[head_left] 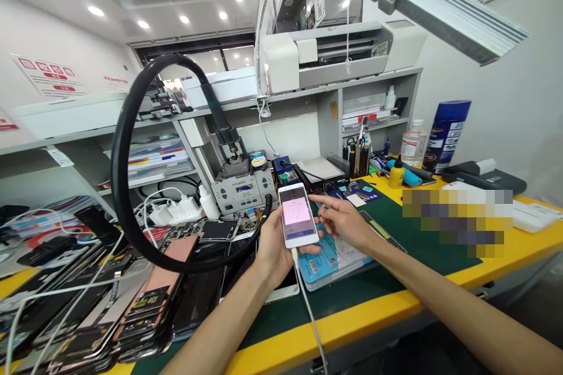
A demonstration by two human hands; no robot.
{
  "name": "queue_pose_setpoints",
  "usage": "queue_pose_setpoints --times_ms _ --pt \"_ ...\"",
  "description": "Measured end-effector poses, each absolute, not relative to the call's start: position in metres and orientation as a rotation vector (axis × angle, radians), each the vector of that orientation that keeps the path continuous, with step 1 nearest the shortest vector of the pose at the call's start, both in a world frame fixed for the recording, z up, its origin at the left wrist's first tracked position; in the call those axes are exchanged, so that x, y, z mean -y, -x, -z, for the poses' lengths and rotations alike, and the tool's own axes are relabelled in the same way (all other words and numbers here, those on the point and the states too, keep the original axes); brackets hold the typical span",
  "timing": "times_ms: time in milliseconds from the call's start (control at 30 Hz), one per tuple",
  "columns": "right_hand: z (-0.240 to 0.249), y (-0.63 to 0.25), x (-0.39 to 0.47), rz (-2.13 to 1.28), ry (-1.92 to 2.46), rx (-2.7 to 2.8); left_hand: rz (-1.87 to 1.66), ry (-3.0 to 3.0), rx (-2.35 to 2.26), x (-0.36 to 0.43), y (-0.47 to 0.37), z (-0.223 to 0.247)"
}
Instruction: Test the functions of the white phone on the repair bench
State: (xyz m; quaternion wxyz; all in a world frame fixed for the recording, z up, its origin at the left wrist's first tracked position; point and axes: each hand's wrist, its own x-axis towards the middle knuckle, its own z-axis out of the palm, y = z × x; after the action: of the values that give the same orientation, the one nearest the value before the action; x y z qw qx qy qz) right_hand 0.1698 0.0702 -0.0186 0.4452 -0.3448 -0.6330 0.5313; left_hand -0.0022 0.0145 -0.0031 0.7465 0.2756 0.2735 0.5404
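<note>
A white smartphone with a lit pinkish screen rests in my left hand, tilted toward me above the green mat. The fingers wrap behind it, and fingertips show at its right edge. A white cable is plugged into the phone's lower end and runs down past the table's front edge. Beside the phone's right edge, my right hand holds nothing visible; its index finger is stretched toward the phone and the others are loosely bent. Whether that fingertip touches the phone I cannot tell. Below both hands lies a blue-and-clear plastic package.
Stacked phone parts crowd the left side. A thick black hose arches up from a grey soldering station. A yellow bottle, a clear bottle and a blue can stand at back right. A lamp hangs overhead.
</note>
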Motion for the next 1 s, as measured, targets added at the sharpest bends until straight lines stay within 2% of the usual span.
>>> queue_pose_setpoints --times_ms 1000 --pt "0.004 -0.172 -0.058 -1.714 0.628 1.253 -1.056 -0.604 -0.452 -0.013 0.006 0.007"
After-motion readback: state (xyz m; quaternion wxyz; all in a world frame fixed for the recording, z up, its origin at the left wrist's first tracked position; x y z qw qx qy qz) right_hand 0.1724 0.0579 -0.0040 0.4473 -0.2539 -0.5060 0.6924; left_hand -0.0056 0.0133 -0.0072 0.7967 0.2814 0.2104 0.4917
